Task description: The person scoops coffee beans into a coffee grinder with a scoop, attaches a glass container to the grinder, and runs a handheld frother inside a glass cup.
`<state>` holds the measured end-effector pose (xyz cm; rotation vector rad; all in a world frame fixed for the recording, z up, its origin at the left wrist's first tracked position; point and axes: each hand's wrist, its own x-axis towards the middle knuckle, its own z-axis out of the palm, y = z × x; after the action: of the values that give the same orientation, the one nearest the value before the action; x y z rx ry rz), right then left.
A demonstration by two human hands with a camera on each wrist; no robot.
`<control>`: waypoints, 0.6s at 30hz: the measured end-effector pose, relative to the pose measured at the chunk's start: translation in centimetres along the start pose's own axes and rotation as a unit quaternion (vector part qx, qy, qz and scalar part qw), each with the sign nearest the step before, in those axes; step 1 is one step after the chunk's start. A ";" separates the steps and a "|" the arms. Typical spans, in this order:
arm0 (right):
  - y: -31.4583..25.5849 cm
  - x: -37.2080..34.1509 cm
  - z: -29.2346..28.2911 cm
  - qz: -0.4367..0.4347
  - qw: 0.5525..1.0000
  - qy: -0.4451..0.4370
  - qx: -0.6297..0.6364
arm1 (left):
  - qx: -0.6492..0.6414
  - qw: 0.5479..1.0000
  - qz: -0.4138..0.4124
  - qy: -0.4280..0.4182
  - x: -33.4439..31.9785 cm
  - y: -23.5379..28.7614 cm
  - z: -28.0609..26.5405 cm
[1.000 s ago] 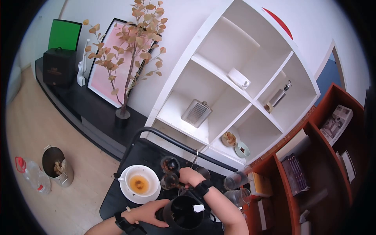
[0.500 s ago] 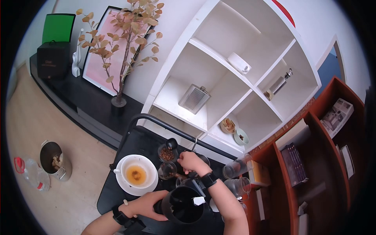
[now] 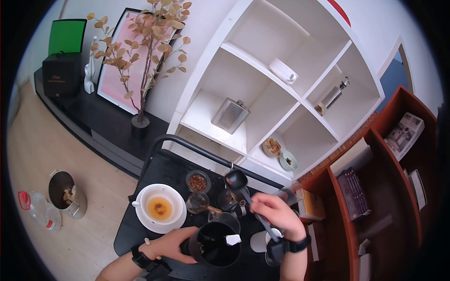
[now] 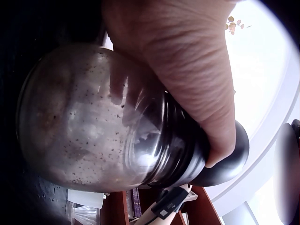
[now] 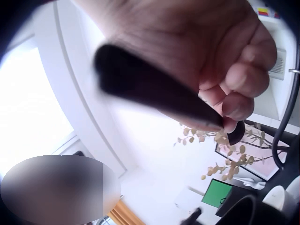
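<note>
In the head view my left hand [image 3: 171, 246] grips a dark-rimmed pot [image 3: 216, 262] by its black handle. The left wrist view shows its clear glass body [image 4: 89, 131], speckled inside with dark grains, and a black collar [image 4: 176, 145] under my thumb. A white patch [image 3: 233, 240] shows at the pot's mouth. My right hand [image 3: 277, 214] pinches the long handle of a black scoop [image 3: 236, 179], whose bowl is raised over the trolley's far side. To its left sits a small glass bowl of brown beans [image 3: 198, 181]. The scoop's handle [image 5: 154, 89] crosses my palm in the right wrist view.
A white cup [image 3: 160, 206] of amber liquid stands on a saucer left of the pot. Between pot and beans is a glass vessel with a wooden handle [image 3: 198, 202]. A white cup [image 3: 260, 241] stands under my right forearm. A black rail [image 3: 201, 147] edges the black trolley.
My right hand has moved right and toward me, carrying the scoop away from the bowl of beans, now uncovered. My left hand keeps its grip on the pot.
</note>
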<state>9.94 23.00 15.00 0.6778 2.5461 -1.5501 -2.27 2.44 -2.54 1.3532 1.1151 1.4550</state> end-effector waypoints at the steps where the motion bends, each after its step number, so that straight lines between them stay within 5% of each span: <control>1: 0.2 -1.6 0.1 -0.024 1.000 0.020 0.001 | -0.001 1.000 0.015 0.018 0.0 0.1 0.1; 5: -0.5 -6.5 1.4 -0.070 0.989 0.045 -0.125 | 0.005 1.000 0.014 0.022 0.0 0.2 0.2; 9: -1.6 -8.4 4.1 -0.116 0.914 0.113 -0.372 | -0.003 1.000 0.014 0.022 -0.1 -0.2 0.3; 18: -1.0 -8.5 4.6 -0.191 0.855 0.168 -0.453 | -0.017 0.999 0.022 0.029 -0.2 -0.5 0.5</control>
<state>16.49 15.87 16.16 0.3236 3.3258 -0.0909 -1.79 2.43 -3.05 1.3277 1.0981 1.5476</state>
